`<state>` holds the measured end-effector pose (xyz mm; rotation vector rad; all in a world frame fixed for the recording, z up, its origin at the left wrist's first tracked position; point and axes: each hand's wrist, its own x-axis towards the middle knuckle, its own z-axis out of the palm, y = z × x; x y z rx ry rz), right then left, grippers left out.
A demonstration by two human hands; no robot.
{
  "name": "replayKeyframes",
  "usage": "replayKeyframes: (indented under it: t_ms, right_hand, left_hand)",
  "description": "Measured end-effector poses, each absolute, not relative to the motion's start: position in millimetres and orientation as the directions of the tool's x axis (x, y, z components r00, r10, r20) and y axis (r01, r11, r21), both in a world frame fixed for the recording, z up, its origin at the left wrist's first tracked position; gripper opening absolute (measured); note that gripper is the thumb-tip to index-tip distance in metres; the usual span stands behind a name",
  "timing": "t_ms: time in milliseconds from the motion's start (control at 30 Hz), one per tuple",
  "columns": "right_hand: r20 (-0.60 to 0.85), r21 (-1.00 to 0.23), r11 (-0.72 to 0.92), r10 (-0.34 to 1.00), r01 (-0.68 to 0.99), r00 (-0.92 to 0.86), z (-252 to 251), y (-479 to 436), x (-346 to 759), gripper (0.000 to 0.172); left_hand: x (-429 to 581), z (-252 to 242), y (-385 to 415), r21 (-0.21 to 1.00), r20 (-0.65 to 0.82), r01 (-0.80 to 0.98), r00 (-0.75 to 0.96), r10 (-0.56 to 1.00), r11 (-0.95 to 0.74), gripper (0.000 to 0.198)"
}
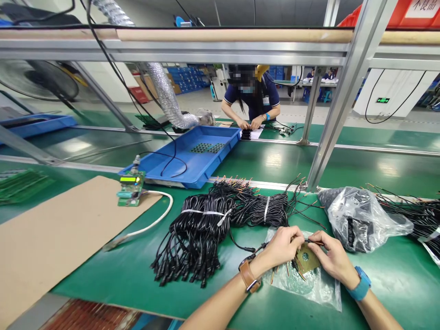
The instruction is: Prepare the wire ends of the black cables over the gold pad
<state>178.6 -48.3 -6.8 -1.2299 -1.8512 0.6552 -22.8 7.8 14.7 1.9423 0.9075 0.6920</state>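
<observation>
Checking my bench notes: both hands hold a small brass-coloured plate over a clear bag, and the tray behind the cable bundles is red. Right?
No: the head view shows the tray behind the cable bundles is blue. The left hand and right hand do hold the plate over the clear bag.

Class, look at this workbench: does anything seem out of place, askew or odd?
The blue tray sits askew, angled across the rail behind the cable bundles. The cardboard sheet lies skewed too, past the near edge of the green bench. Left hand and right hand pinch a wire normally. Nothing looks spilled.
</observation>
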Motion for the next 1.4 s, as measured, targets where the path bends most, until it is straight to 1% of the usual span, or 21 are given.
replayKeyframes:
  t_ms: [133, 500, 667, 867, 1000, 1167, 1300, 1367, 1400]
  right_hand:
    - [0.331, -0.772, 0.406, 0.914, 0.489, -0.236, -9.3, -49.1, 176.7, 0.014]
    - [0.291, -0.771, 0.406, 0.910, 0.490, -0.296, -4.3, -52.0, 173.1, 0.011]
    - [0.297, -0.765, 0.403, 0.913, 0.503, -0.279, -6.9, -49.9, 171.2, 0.011]
    - [0.312, -0.773, 0.394, 0.918, 0.497, -0.244, -0.5, -48.3, 172.4, 0.014]
    - [0.302, -0.783, 0.389, 0.920, 0.486, -0.251, -0.2, -49.0, 173.1, 0.016]
    - [0.295, -0.781, 0.398, 0.915, 0.481, -0.277, -5.0, -48.2, 171.1, 0.016]
    - [0.306, -0.763, 0.406, 0.912, 0.503, -0.272, 4.3, -50.2, 172.8, 0.014]
    - [0.346, -0.744, 0.407, 0.913, 0.530, -0.216, 12.8, -52.6, 181.3, 0.024]
    - [0.376, -0.736, 0.396, 0.914, 0.549, -0.155, 16.9, -53.7, 188.6, 0.029]
  left_hand:
    - [-19.9, 7.6, 4.7, 0.838, 0.155, 0.356, 0.571, 0.806, -0.413, 0.016]
    - [-15.8, -3.1, 2.3, 0.806, 0.183, 0.372, 0.585, 0.790, -0.461, 0.016]
    - [-16.0, -0.3, 3.5, 0.821, 0.148, 0.384, 0.570, 0.808, -0.422, 0.017]
    - [-23.2, 10.0, 10.6, 0.854, 0.085, 0.351, 0.636, 0.767, -0.385, 0.015]
    - [-23.8, 9.4, 11.7, 0.872, 0.055, 0.349, 0.628, 0.776, -0.344, 0.017]
    - [-21.7, 8.3, 8.5, 0.863, 0.069, 0.363, 0.602, 0.796, -0.350, 0.017]
    - [-21.6, 11.7, 6.7, 0.871, 0.102, 0.332, 0.599, 0.794, -0.363, 0.018]
    - [-21.8, 13.4, 6.6, 0.873, 0.127, 0.316, 0.587, 0.799, -0.371, 0.018]
    - [-21.8, 14.0, 6.6, 0.872, 0.140, 0.311, 0.580, 0.802, -0.377, 0.018]
